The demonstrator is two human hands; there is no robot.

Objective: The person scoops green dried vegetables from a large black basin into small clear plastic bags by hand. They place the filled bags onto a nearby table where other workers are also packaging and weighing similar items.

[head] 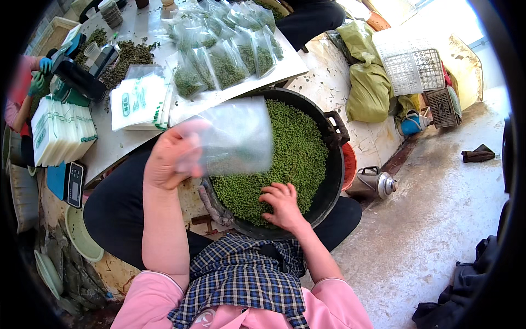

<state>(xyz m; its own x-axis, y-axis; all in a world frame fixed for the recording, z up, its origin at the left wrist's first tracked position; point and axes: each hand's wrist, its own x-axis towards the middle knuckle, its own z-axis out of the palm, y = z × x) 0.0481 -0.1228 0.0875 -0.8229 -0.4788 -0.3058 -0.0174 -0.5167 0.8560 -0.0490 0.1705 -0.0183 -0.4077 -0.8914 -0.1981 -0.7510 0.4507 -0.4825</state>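
My left hand (174, 156) grips a clear plastic bag (236, 135), blurred by motion, over the left part of a black tub (339, 172). Small green berries or peppercorns (296, 140) fill the tub, which stands between my legs. My right hand (283, 205) rests on their surface near the tub's lower edge, fingers spread and slightly curled; whether it pinches any is hard to see. Many filled clear bags (226, 66) stand on the white table (189, 107) beyond. A stack of flat printed bags (139, 100) lies at the table's near edge, left of them.
More bags are stacked (61, 131) at left, above a digital scale (74, 185). Dark dried sprigs (127, 61) lie on the table. A co-worker's gloved hands (37, 78) are far left. At right are a metal flask (372, 183), a white crate (404, 68) and green sacks (367, 90).
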